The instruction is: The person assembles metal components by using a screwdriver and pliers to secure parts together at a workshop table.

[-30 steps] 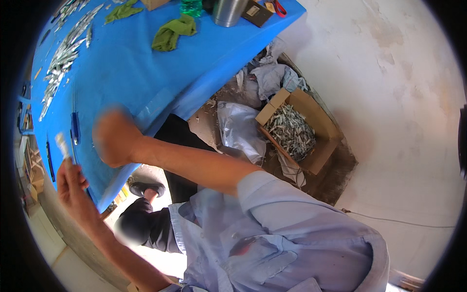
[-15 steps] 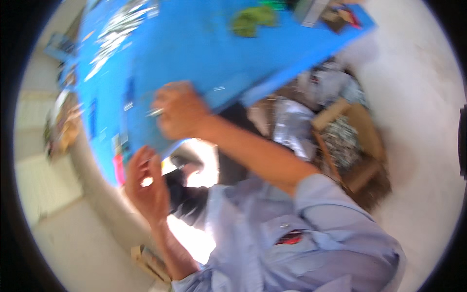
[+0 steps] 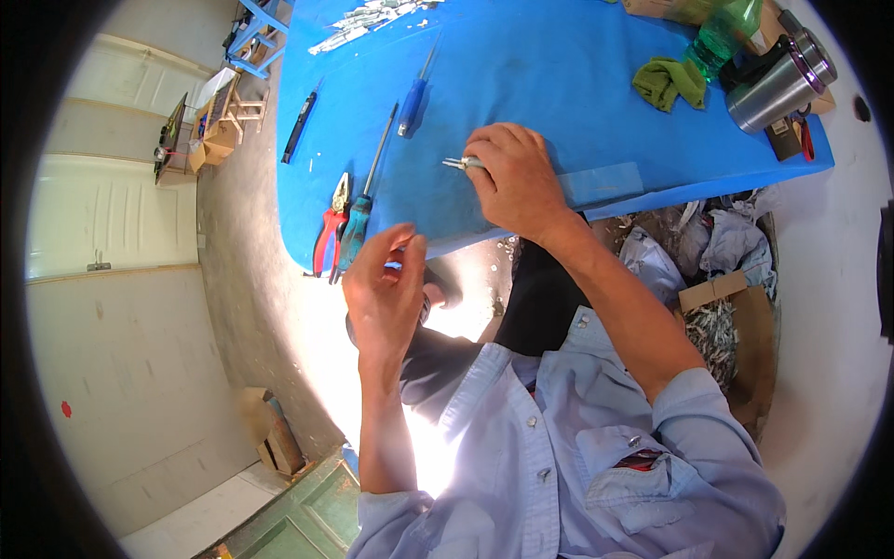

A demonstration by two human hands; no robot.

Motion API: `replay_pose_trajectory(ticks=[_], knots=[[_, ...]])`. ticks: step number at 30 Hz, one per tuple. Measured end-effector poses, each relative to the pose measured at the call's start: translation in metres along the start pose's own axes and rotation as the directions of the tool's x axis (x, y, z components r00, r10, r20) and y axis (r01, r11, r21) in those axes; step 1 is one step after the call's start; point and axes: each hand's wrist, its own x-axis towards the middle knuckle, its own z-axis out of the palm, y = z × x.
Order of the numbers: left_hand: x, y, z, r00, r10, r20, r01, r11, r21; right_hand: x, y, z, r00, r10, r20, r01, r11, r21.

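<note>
Just over the near part of the blue-covered table (image 3: 521,74), my right hand (image 3: 518,177) is closed around a small silvery-white piece with thin prongs (image 3: 461,163). The prongs stick out leftward from between the thumb and fingers. My left hand (image 3: 384,284) is raised at the table's near edge, its fingers curled in toward the thumb; what they hold, if anything, is hidden. Beside it lie red-handled pliers (image 3: 330,228) and a screwdriver with a teal handle (image 3: 354,233). Farther off are a blue-handled screwdriver (image 3: 411,107) and a slim black pen-like tool (image 3: 299,129).
Pale narrow pieces (image 3: 372,20) are heaped at the far left. On the right are a green cloth (image 3: 668,84), a green bottle (image 3: 724,39) and a steel mug (image 3: 775,91). Below the table's right edge stands a cardboard box (image 3: 752,340) of small metallic bits, beside plastic bags (image 3: 731,238).
The view has swung, so the table sits farther right and the blur is gone. My right hand still grips the small piece; my left hand stays raised with curled fingers.
</note>
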Motion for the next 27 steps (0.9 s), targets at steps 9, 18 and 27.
replay_pose_trajectory(ticks=[9, 18, 27], knots=[[0.053, -0.027, 0.056, 0.959, 0.277, -0.06, -0.27, 0.958, 0.099, 0.004, -0.005, -0.006, 0.997, -0.025, 0.066, 0.025, 1.0, 0.012], [0.052, -0.025, 0.049, 0.949, 0.31, -0.054, -0.294, 0.935, 0.198, 0.004, -0.006, -0.005, 0.999, 0.0, 0.05, -0.001, 1.0, 0.011], [0.031, -0.048, -0.028, 0.967, 0.185, -0.176, -0.018, 0.738, 0.675, 0.005, -0.007, -0.005, 0.998, 0.016, 0.061, -0.017, 1.0, 0.01]])
